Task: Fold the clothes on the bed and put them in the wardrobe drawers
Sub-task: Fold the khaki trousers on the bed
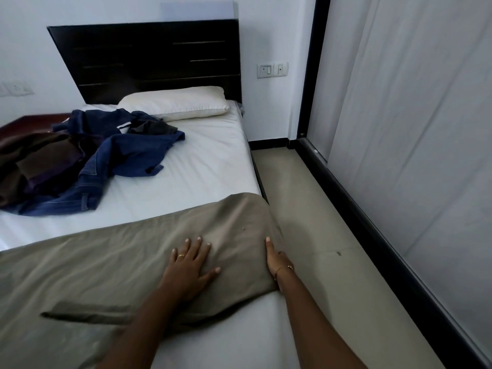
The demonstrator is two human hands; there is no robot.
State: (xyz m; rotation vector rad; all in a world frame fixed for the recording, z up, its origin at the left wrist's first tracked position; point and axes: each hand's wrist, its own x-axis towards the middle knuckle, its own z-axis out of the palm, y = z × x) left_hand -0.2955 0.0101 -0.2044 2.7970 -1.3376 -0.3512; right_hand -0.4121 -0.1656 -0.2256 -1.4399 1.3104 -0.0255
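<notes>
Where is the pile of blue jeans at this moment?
In the head view the blue jeans lie crumpled on the left of the bed, just below the pillow, beside dark brown clothes.

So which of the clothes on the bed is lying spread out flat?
The khaki cloth under the left hand; the blue jeans and dark brown clothes lie crumpled in a heap.

Bare sheet [202,166] passable between clothes pile [87,158], pillow [175,106].

White pillow [175,105] lies against dark headboard [149,59].
</notes>
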